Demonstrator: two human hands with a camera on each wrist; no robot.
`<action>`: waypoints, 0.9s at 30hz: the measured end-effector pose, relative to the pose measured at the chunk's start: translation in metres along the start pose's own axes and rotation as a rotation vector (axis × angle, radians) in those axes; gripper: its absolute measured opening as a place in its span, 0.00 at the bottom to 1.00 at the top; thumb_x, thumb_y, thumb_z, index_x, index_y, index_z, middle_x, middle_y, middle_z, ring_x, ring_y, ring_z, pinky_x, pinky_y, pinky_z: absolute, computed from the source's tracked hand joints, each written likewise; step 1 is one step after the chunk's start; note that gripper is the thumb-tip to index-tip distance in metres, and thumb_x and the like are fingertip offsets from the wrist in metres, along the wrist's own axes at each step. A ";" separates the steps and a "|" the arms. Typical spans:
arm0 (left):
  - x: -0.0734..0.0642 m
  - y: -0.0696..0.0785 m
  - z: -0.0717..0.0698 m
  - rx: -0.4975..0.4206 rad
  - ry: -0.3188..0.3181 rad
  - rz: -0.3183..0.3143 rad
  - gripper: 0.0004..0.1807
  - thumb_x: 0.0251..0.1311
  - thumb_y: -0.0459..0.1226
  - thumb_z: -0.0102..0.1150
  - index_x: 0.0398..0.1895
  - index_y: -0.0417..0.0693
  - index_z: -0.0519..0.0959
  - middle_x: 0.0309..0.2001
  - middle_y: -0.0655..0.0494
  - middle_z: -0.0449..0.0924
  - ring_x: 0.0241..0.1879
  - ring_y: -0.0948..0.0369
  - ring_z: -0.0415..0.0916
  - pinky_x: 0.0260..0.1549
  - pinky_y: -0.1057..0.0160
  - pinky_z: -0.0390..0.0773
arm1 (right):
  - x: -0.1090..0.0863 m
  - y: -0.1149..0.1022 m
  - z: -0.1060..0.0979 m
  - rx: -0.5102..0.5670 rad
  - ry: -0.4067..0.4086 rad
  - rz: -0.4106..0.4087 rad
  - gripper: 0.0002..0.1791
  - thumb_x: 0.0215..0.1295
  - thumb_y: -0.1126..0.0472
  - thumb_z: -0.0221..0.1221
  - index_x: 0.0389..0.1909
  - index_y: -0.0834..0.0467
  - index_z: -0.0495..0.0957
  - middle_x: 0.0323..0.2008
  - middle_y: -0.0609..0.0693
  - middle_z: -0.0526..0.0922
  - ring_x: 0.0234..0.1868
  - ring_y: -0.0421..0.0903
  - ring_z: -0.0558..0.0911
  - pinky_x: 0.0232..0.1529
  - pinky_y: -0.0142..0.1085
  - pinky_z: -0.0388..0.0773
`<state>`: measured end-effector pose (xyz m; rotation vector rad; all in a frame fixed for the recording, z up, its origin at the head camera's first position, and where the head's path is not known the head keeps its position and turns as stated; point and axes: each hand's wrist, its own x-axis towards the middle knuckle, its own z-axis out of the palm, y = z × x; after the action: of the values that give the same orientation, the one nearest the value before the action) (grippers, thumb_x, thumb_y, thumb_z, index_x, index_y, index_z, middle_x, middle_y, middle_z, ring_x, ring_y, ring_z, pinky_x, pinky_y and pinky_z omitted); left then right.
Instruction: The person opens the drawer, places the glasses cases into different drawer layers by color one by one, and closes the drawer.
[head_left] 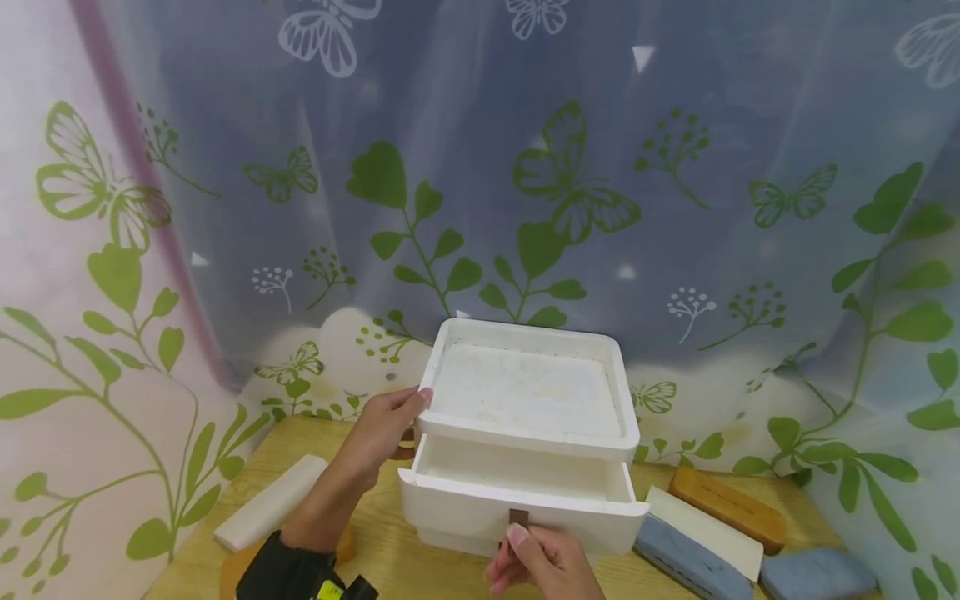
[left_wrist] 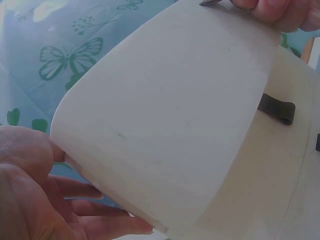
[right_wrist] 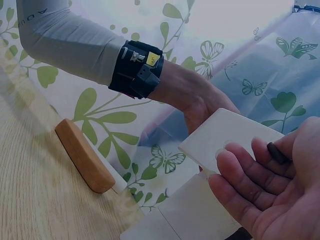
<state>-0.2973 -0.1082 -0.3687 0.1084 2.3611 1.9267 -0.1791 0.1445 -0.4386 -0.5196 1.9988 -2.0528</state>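
Observation:
A white drawer box with a shallow tray-like top stands on the table, and its drawer is pulled partway out at the front. The inside of the drawer that shows is bare white. My right hand pinches the drawer's small brown pull tab between thumb and fingers; the dark tab also shows in the right wrist view. My left hand holds the box at its left side, thumb on the top rim. In the left wrist view its fingers lie along the box's edge.
On the wooden table, to the right, lie an orange oblong case, a white one and blue ones. At the left lies a white oblong piece. A butterfly-patterned curtain hangs close behind the box.

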 end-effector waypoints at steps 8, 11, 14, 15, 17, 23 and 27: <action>-0.002 0.004 0.001 0.013 -0.008 0.007 0.34 0.77 0.55 0.52 0.77 0.46 0.68 0.67 0.40 0.78 0.57 0.44 0.85 0.48 0.45 0.88 | -0.003 -0.002 -0.002 -0.029 -0.016 -0.009 0.33 0.83 0.51 0.49 0.39 0.84 0.77 0.36 0.61 0.90 0.33 0.39 0.89 0.41 0.34 0.89; -0.003 0.003 0.001 0.014 -0.009 0.004 0.34 0.77 0.55 0.51 0.77 0.46 0.68 0.67 0.40 0.78 0.57 0.44 0.85 0.48 0.45 0.88 | -0.005 -0.002 -0.003 -0.034 -0.020 -0.014 0.32 0.82 0.52 0.49 0.38 0.84 0.77 0.36 0.63 0.90 0.33 0.38 0.89 0.40 0.33 0.89; -0.003 0.003 0.001 0.012 -0.008 0.003 0.34 0.77 0.55 0.51 0.77 0.46 0.68 0.67 0.40 0.78 0.57 0.45 0.85 0.49 0.45 0.88 | -0.005 -0.002 -0.002 -0.050 -0.017 -0.029 0.31 0.83 0.54 0.48 0.38 0.83 0.78 0.35 0.69 0.89 0.32 0.37 0.89 0.40 0.33 0.89; -0.003 0.002 0.001 0.013 -0.008 0.003 0.34 0.77 0.55 0.51 0.77 0.46 0.69 0.67 0.40 0.78 0.56 0.45 0.85 0.49 0.45 0.88 | -0.006 -0.002 -0.002 -0.055 -0.013 -0.031 0.31 0.83 0.54 0.48 0.37 0.83 0.79 0.35 0.70 0.88 0.32 0.37 0.88 0.39 0.34 0.89; -0.003 0.002 0.001 0.011 -0.009 0.004 0.34 0.77 0.55 0.51 0.77 0.46 0.69 0.67 0.40 0.78 0.56 0.45 0.85 0.49 0.45 0.88 | -0.006 -0.002 -0.001 -0.063 -0.006 -0.027 0.31 0.83 0.54 0.48 0.37 0.82 0.79 0.35 0.71 0.88 0.32 0.37 0.88 0.39 0.33 0.88; -0.003 0.002 0.000 0.014 -0.007 0.006 0.34 0.77 0.55 0.51 0.77 0.46 0.69 0.67 0.40 0.78 0.56 0.46 0.85 0.49 0.45 0.88 | -0.010 -0.003 0.002 -0.093 0.019 0.035 0.31 0.82 0.50 0.49 0.37 0.78 0.83 0.35 0.64 0.90 0.31 0.37 0.88 0.37 0.29 0.86; -0.001 0.001 0.000 0.020 0.002 -0.001 0.33 0.77 0.55 0.51 0.76 0.46 0.69 0.66 0.41 0.79 0.56 0.46 0.86 0.49 0.45 0.88 | -0.012 -0.003 0.004 -0.070 0.017 0.060 0.33 0.81 0.49 0.51 0.37 0.79 0.82 0.33 0.58 0.91 0.30 0.36 0.87 0.36 0.28 0.85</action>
<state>-0.2958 -0.1077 -0.3674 0.1068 2.3818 1.9036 -0.1662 0.1455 -0.4366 -0.4515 2.0764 -1.9650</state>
